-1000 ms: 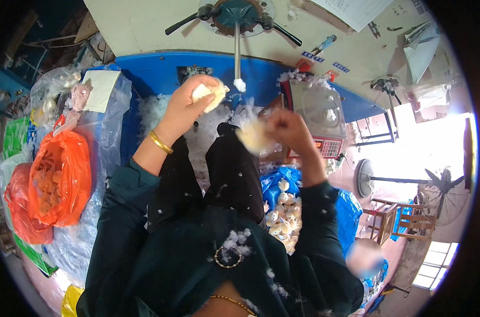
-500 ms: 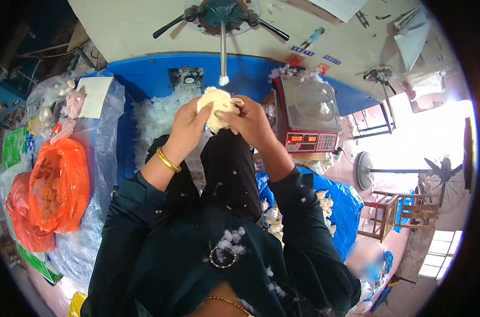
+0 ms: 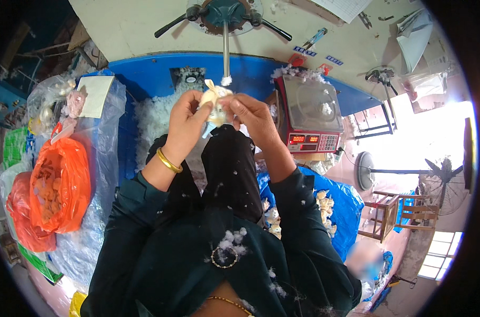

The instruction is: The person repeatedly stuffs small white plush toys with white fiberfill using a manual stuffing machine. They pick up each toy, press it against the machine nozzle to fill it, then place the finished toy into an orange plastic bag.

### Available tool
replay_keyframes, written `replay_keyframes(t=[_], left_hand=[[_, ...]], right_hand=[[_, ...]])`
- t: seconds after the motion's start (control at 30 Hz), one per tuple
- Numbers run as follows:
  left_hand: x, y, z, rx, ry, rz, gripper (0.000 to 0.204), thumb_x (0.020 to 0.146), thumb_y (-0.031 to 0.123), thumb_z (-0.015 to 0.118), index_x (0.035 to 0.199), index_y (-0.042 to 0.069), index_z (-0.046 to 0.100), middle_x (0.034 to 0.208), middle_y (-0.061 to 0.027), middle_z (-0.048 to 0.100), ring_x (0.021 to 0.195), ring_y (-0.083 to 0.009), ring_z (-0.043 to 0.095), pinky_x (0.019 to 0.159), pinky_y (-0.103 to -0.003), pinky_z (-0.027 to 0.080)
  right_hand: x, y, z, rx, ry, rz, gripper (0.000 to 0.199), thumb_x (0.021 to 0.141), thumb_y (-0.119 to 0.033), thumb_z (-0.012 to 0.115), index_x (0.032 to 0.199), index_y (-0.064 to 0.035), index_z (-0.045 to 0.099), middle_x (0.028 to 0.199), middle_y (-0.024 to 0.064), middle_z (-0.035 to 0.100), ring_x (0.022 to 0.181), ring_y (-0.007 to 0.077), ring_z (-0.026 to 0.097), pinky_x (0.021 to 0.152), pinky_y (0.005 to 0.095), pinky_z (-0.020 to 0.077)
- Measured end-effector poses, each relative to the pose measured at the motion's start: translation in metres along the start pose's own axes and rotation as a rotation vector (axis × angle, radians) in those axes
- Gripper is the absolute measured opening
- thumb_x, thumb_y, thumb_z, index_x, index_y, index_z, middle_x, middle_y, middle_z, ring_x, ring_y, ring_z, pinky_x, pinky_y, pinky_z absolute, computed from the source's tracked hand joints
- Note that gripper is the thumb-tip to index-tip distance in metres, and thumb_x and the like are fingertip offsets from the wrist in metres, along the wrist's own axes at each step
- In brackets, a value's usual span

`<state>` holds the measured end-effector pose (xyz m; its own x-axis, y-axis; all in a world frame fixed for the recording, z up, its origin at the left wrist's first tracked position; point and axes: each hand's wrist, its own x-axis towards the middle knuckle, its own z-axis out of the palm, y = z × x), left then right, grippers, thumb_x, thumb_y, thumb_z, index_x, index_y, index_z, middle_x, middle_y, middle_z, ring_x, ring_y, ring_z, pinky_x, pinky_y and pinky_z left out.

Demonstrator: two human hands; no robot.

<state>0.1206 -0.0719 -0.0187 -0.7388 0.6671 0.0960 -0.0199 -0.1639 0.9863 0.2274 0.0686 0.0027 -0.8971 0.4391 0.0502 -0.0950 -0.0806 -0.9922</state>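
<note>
A small cream plush toy (image 3: 215,99) with an ear sticking up and a light blue piece at its lower end is held between my two hands over my knees. My left hand (image 3: 186,119) grips its left side, thumb across the front. On the other side, the fingers and thumb of my right hand (image 3: 250,113) pinch the toy's right edge. Just beyond the toy, a thin metal tube (image 3: 225,53) with a white tuft of stuffing at its tip points toward me from a machine (image 3: 222,13) with black handles.
White stuffing (image 3: 155,121) fills a blue tray (image 3: 139,71) ahead. A red scale (image 3: 308,113) stands to the right. Orange bags (image 3: 76,185) of small pieces lie left. More cream toys (image 3: 324,211) rest on blue plastic (image 3: 348,211) at lower right. A fan (image 3: 441,182) is farther right.
The toy has been turned in my hands, so an ear now points up and the light blue piece shows below. My right hand has shifted its hold on the right edge.
</note>
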Motion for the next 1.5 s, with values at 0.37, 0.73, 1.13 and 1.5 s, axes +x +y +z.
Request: replay_keyframes(t=[0.37,0.73,1.13,1.5], left_hand=[[0.008,-0.001,0.01,0.132,0.02,0.147,0.018,0.093,0.015,0.052,0.096,-0.002,0.058,0.084,-0.0053,0.061,0.074,-0.0107,0.055,0.065,-0.027,0.045],[0.144,-0.012,-0.004,0.221,0.046,0.158,0.02,0.093,0.02,0.054,0.089,0.001,0.059,0.071,0.0032,0.052,0.062,-0.004,0.044,0.053,-0.022,0.035],[0.095,-0.011,-0.011,0.265,0.05,0.181,0.016,0.089,0.013,0.054,0.078,0.002,0.057,0.067,0.0034,0.048,0.06,-0.0039,0.04,0.053,-0.021,0.035],[0.075,-0.008,-0.008,0.526,0.064,0.476,0.008,0.083,0.003,0.059,0.081,-0.003,0.054,0.07,-0.0091,0.05,0.063,-0.0169,0.048,0.058,-0.029,0.04]], right_hand=[[0.02,0.011,0.007,-0.071,0.259,-0.12,0.02,0.089,-0.018,0.065,0.081,-0.0004,0.058,0.067,-0.003,0.051,0.061,0.0024,0.04,0.05,0.0221,0.033],[0.145,0.008,0.001,-0.061,0.469,-0.161,0.024,0.086,-0.016,0.066,0.071,0.0021,0.058,0.064,0.0008,0.053,0.061,0.0066,0.042,0.053,0.0276,0.0369],[0.086,0.001,0.0,0.126,0.307,-0.062,0.009,0.085,-0.01,0.068,0.082,-0.0029,0.063,0.067,-0.0024,0.056,0.051,0.0018,0.039,0.043,0.0194,0.0253],[0.066,0.003,-0.01,0.295,0.252,-0.047,0.012,0.08,-0.002,0.071,0.077,-0.005,0.06,0.066,0.0004,0.057,0.051,0.0041,0.044,0.045,0.0185,0.0312]])
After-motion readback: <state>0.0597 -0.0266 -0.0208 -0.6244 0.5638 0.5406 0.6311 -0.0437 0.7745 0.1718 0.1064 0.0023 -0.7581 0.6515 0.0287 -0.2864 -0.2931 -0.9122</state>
